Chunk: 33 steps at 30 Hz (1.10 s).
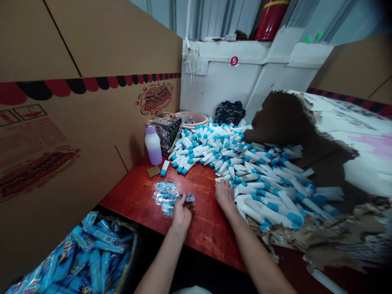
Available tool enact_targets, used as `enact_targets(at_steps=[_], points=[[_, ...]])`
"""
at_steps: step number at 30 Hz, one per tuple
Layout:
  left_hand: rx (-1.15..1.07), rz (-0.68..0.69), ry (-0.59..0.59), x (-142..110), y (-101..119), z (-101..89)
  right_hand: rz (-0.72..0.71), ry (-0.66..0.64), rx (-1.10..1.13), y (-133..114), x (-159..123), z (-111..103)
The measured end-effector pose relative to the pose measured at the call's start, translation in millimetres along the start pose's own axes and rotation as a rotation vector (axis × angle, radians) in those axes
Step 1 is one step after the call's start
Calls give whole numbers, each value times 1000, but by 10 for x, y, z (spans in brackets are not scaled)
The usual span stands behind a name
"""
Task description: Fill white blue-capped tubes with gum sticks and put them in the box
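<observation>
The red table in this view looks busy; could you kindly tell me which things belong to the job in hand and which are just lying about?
In use: left hand holding a colourful wrapped packet, beside more wrapped packets; right hand at the heap of white blue-capped tubes; basket of wrapped packets.

Lying about: lilac-and-white bottle, printed box, pink basin, dark bag.

Bare forearms run back from the left hand (182, 214) and right hand (225, 196); a sliver of white garment (191, 290) shows between them, behind both hands.

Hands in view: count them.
2: the left hand holds a wrapped packet over the red table; the right hand rests beside white tubes.
</observation>
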<state>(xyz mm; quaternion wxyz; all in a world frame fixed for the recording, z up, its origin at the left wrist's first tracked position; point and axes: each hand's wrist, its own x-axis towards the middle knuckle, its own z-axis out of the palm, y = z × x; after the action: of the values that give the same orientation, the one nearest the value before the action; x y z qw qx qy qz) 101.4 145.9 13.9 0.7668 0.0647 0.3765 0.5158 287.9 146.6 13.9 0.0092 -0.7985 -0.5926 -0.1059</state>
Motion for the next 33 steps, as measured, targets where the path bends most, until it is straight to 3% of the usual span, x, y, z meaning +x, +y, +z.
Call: enact_targets(at_steps=[5, 13, 15, 18, 20, 22, 27, 33], points=[[-11, -58, -20, -14, 107, -52, -76, -10, -23, -62, 90, -32], [-13, -32, -15, -94, 197, -143, -214, -3, 84, -286, 144, -214], [-13, -19, -18, -113, 217, -176, -189, 108, 322, -337, 103, -280], [-7, 11, -19, -139, 234, -215, -33, 309, 1000, -401, -28, -387], [-7, 26, -14, -155, 224, -222, 116, 365, 1423, -444, -154, -453], [-12, 28, -8, -171, 192, -212, 236, 378, 1711, -484, -285, -507], [0, 32, -18, -234, 59, -135, 357, 433, 1918, -505, -492, -561], [23, 44, -92, -323, -61, -53, 362, 468, 1839, -413, -628, -517]])
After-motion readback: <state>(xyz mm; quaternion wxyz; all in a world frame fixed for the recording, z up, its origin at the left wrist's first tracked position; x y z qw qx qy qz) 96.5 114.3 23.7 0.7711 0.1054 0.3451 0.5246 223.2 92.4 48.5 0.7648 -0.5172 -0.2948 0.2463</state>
